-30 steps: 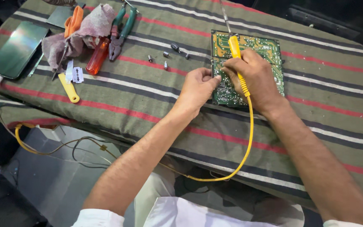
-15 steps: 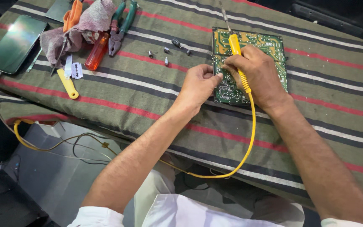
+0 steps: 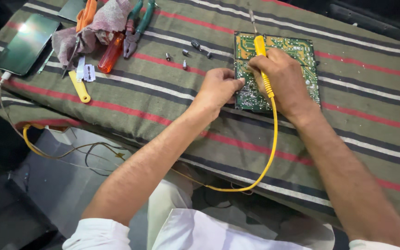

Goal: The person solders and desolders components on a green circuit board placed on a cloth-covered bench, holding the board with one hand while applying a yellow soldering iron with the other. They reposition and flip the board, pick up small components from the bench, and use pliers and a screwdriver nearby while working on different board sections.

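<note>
Coarse woven striped olive cloth (image 3: 153, 99) covers the surface, pretty matt. Yellow plastic soldering iron (image 3: 261, 51) looks smooth, green circuit board (image 3: 302, 60) slightly glossy, black phone's glass screen (image 3: 26, 44) shiny.

Your right hand (image 3: 281, 78) grips a yellow soldering iron (image 3: 261, 53) over the green circuit board (image 3: 302, 60), tip pointing away from you, its yellow cord (image 3: 267, 162) looping down off the striped cloth (image 3: 153, 102). Your left hand (image 3: 216, 88) rests at the board's left edge, fingertips touching it. Loose screws (image 3: 184, 58) lie just left of the board. Farther left are pliers (image 3: 137, 25), a red-handled screwdriver (image 3: 109, 53), a rag (image 3: 103, 23) and a phone (image 3: 26, 44).
</note>
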